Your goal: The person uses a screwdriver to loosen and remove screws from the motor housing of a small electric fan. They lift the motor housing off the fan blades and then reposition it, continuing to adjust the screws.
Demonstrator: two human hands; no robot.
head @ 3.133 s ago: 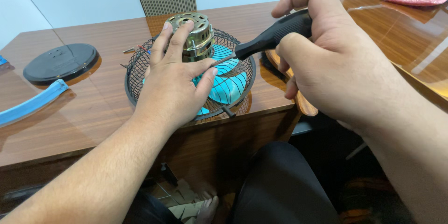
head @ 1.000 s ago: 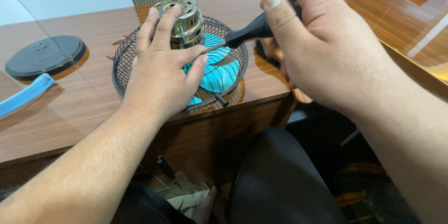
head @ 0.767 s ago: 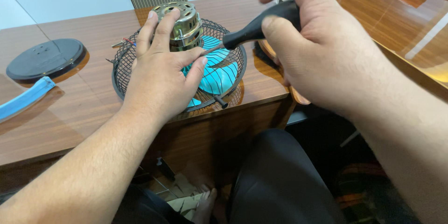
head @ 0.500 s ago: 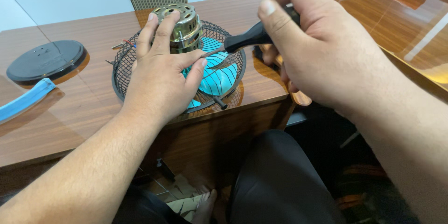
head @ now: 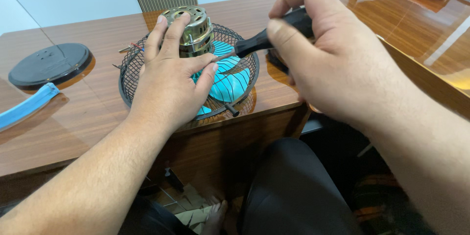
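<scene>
A left hand lies flat over a fan guard; the right hand grips a black-handled screwdriver, its tip hidden.

Bare desk left of fan guard; motor blocks centre

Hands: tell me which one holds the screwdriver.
The right hand grips the black-handled screwdriver; the left hand lies flat on the fan guard.
</scene>
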